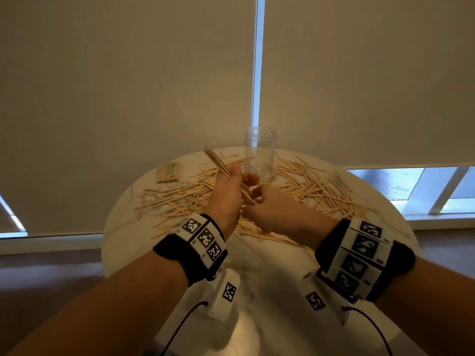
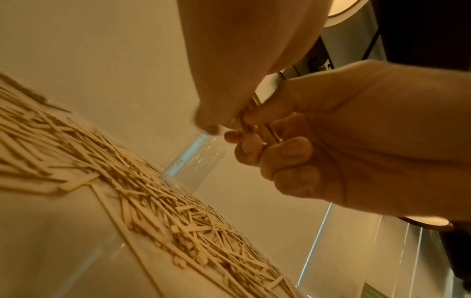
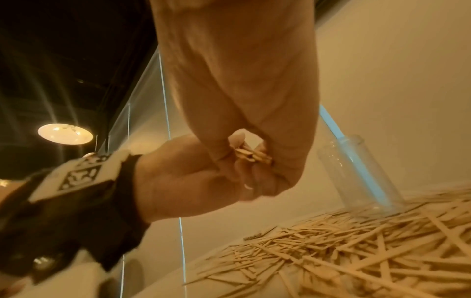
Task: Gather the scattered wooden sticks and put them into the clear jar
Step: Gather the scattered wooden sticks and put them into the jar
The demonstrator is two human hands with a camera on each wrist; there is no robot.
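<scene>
Pale roller blinds (image 1: 128, 98) are drawn behind a round white desk (image 1: 120, 227) strewn with wooden sticks (image 1: 321, 186). A bundle of sticks (image 1: 218, 160) is gripped in the curled left hand (image 1: 226, 191), its lower end pinched by the right hand (image 1: 267, 209). Behind both hands, a clear jar (image 1: 261, 150) is stood upright among the sticks.

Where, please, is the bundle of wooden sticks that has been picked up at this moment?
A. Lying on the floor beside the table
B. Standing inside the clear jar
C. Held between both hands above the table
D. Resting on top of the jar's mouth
C: the left hand and right hand both grip the bundle of sticks in front of the clear jar, which looks empty.
</scene>
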